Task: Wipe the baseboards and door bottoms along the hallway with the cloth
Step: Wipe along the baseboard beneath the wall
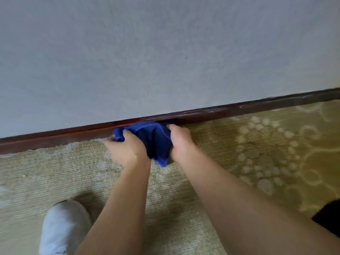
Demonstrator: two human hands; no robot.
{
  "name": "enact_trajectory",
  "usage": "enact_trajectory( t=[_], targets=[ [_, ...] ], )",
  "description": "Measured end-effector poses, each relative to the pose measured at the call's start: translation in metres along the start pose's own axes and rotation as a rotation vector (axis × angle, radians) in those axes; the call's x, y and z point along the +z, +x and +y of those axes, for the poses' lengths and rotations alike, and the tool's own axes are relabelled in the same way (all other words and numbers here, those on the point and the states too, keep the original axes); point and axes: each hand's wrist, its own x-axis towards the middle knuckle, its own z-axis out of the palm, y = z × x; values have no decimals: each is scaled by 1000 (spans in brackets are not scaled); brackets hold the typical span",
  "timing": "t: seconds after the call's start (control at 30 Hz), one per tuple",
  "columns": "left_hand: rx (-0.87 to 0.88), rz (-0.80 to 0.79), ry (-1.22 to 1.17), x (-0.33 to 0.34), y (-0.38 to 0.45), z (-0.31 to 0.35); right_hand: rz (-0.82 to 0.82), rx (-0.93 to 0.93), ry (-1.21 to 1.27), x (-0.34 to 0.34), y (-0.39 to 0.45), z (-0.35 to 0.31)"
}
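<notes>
A crumpled blue cloth is held between both hands, its upper edge against the dark red-brown baseboard that runs along the foot of the grey wall. My left hand grips the cloth's left side with fingers curled into it. On the cloth's right side my right hand is closed over the fabric. A corner of the cloth hangs down between my wrists over the carpet. No door is in view.
Beige patterned carpet covers the floor up to the baseboard. A foot in a white shoe stands at the lower left. A dark patch of clothing shows at the right edge. The grey wall fills the upper half.
</notes>
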Motion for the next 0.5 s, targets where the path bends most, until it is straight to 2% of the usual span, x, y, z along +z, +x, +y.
enact_trajectory(
  t=[0.1, 0.17, 0.23, 0.33, 0.37, 0.5],
  targets=[
    [41, -327, 180, 20, -39, -17, 95, -7, 203, -50, 15, -18],
    [15, -424, 229, 18, -61, -23, 101, 5, 200, -74, 12, -20],
    [19, -341, 185, 6, -61, -21, 50, 12, 151, -69, 0, -10],
    [163, -40, 85, -12, -46, -11, -138, -5, 54, -33, -20, 1],
    [218, 10, 72, -16, -45, -8, -190, -23, 32, -25, -23, 1],
    [445, -55, 209, -31, -53, -10, -159, 21, 3, -30, -31, -3]
  ],
)
